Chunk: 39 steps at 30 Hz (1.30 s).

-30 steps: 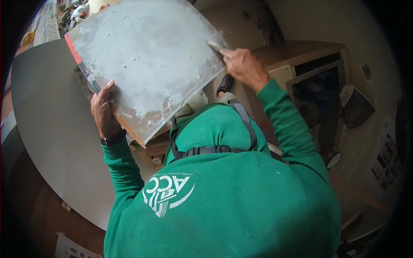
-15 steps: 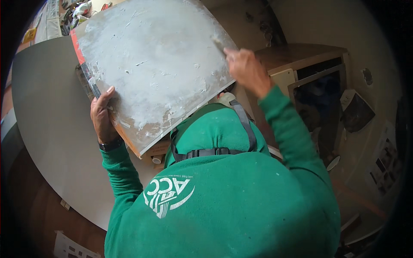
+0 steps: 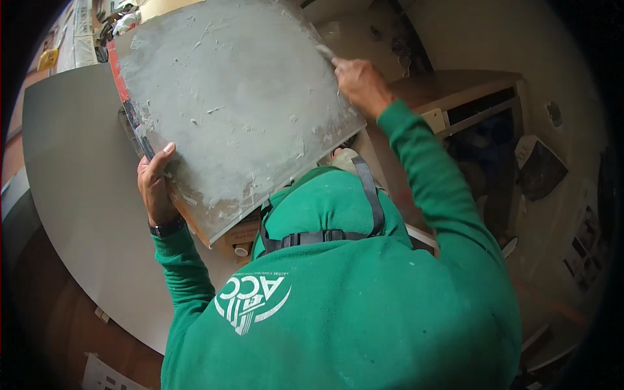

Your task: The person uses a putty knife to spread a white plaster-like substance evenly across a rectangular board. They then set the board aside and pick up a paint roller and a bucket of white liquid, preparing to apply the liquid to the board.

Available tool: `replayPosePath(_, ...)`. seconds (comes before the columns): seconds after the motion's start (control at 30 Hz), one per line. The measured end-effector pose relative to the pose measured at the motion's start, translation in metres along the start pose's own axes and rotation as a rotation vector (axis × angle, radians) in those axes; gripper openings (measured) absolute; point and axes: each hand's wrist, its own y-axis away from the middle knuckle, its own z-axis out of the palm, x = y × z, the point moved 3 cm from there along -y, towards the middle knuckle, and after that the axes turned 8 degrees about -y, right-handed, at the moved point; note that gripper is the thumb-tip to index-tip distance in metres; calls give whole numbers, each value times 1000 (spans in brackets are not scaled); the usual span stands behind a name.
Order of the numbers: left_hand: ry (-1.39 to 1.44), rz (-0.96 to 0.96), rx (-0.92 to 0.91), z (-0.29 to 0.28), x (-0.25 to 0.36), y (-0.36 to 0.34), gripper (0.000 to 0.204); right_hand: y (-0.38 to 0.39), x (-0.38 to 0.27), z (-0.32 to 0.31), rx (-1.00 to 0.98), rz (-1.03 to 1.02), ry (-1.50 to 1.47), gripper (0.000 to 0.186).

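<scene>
Left hand [image 3: 155,185] clamped on lower-left edge of large mortar-coated tile [image 3: 227,110], tilted upright. Right hand [image 3: 359,83] closed around small scraper [image 3: 324,51] at tile's right edge.

White printed sheets [image 3: 107,376] lie at lower left.

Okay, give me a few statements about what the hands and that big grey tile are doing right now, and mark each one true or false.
1. The left hand grips the lower left edge of the large tile. True.
2. The tile's upturned face is clean and glossy. False: it is coated with rough grey mortar.
3. The right hand is at the tile's right edge, holding a small tool. True.
4. The person wears a red sleeve. False: the green sleeve shows.
5. The tile lies flat on the floor. False: both hands hold it up.
</scene>
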Motion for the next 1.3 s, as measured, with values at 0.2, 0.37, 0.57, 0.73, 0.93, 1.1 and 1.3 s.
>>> replayPosePath(0.2,30,-41,-95,2,1,1,14,-6,-10,7,20,38,16,30)
replayPosePath(0.37,-26,11,-34,-1,1,2,14,-14,-25,-5,-96,118,-8,31)
replayPosePath(0.57,-13,15,-79,-1,0,2,12,-23,-15,9,43,-62,32,31)
replayPosePath(0.73,-19,19,-91,-2,1,5,12,-30,-53,-5,-157,88,70,30)
replayPosePath(0.93,-51,24,-127,-5,1,5,14,-65,-51,-13,-96,-246,478,28)
replayPosePath(1.1,-41,29,-142,-5,1,4,14,-73,-28,4,-34,27,-35,29)
replayPosePath(1.3,-40,50,-122,-6,0,6,13,-83,-34,-13,55,28,20,29)
